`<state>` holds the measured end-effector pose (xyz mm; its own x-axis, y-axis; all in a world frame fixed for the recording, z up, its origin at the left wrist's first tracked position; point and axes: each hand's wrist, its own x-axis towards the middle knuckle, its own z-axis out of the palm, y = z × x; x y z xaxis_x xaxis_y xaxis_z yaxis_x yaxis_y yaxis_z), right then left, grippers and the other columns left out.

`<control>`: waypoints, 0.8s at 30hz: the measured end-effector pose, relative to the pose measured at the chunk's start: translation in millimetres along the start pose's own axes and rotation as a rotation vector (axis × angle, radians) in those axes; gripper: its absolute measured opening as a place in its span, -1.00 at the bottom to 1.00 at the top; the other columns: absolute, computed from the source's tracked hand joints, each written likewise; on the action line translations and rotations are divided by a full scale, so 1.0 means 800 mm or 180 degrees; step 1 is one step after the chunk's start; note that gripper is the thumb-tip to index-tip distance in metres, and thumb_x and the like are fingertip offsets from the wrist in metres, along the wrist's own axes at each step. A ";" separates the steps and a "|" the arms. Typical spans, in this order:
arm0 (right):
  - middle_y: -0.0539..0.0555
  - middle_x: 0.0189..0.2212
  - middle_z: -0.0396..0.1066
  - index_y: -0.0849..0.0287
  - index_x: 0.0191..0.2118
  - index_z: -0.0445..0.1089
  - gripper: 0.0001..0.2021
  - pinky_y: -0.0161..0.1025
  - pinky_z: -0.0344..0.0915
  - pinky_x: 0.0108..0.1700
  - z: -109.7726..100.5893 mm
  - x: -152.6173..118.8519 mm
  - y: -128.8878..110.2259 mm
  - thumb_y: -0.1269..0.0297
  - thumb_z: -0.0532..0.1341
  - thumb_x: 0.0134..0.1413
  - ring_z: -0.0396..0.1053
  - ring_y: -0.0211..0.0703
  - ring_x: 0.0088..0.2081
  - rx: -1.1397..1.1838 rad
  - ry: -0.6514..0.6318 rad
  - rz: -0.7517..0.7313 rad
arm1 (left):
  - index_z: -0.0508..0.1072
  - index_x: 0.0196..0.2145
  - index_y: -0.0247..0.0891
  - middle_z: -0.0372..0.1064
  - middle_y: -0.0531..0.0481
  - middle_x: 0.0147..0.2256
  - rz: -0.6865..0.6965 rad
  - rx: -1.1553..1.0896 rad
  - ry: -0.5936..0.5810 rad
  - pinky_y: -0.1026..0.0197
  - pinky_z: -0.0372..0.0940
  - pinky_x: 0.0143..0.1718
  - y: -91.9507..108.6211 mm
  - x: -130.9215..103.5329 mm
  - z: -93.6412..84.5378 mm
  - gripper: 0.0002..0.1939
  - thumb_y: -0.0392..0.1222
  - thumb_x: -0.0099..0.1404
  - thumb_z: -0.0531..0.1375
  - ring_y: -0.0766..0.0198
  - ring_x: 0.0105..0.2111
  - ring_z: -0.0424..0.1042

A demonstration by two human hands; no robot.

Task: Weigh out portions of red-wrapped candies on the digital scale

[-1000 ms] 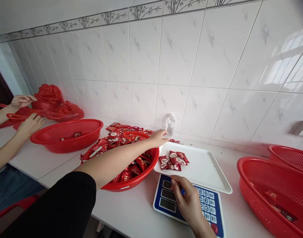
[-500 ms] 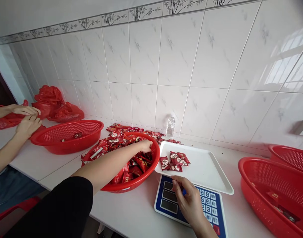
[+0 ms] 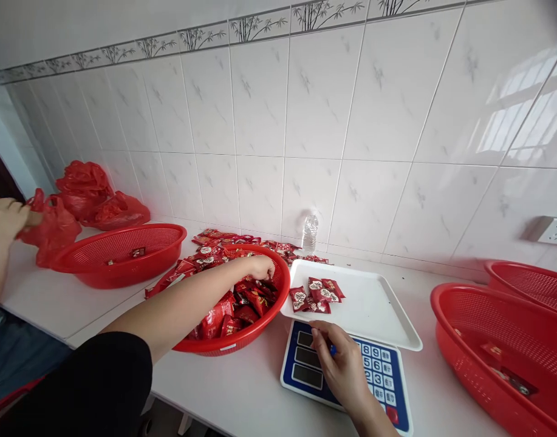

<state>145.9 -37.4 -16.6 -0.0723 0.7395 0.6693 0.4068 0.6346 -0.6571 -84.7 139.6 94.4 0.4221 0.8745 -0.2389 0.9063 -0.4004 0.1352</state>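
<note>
1. You've got a small cluster of red snack packets (image 3: 322, 295) on the smooth, shallow white tray (image 3: 373, 309); loads more fill the oval plastic basket (image 3: 283, 297), so I'd guess it's early days.
2. Your left hand (image 3: 261, 267) is in that basket, fingers curled; can't tell if it's gripping one.
3. Your right hand (image 3: 341, 358) is half-curled over the digital scale (image 3: 308, 376), contents unclear.
4. Packets look shiny, crinkly, pillow-shaped.
</note>
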 end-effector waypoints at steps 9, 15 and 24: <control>0.04 -0.45 0.45 0.14 -0.20 0.43 -0.77 -0.33 0.31 -0.41 0.000 0.002 -0.003 0.26 0.03 0.27 0.41 -0.22 -0.45 -0.0039 0.0005 -0.0084 | 0.45 -0.27 -0.25 0.48 0.06 -0.32 0.0127 -0.0979 0.1045 0.34 0.24 -0.30 0.020 -0.005 -0.050 -0.81 -0.24 0.21 0.07 0.27 -0.32 0.40; 0.04 -0.44 0.44 0.14 -0.19 0.43 -0.78 -0.33 0.30 -0.40 0.000 0.001 -0.001 0.26 0.04 0.27 0.40 -0.23 -0.45 0.0008 -0.0043 0.0036 | 0.41 -0.01 -0.25 0.45 -0.04 -0.11 0.0937 -0.0899 0.0599 0.29 0.25 -0.15 0.079 -0.020 -0.014 -0.65 -0.20 0.23 0.15 0.22 -0.16 0.42; 0.03 -0.47 0.43 0.13 -0.20 0.45 -0.76 -0.36 0.30 -0.42 -0.002 0.004 -0.005 0.26 0.04 0.27 0.39 -0.24 -0.47 -0.0031 0.0002 -0.0037 | 0.33 0.12 -0.13 0.31 -0.05 0.12 0.0816 -0.0722 0.0519 0.19 0.12 0.11 0.097 -0.088 0.008 -0.56 -0.23 0.28 0.13 0.18 0.09 0.28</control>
<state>145.7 -37.9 -10.8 -0.0766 0.7319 0.6770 0.4147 0.6409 -0.6459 -44.0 45.5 115.3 0.6089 0.7931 -0.0160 0.7359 -0.5572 0.3847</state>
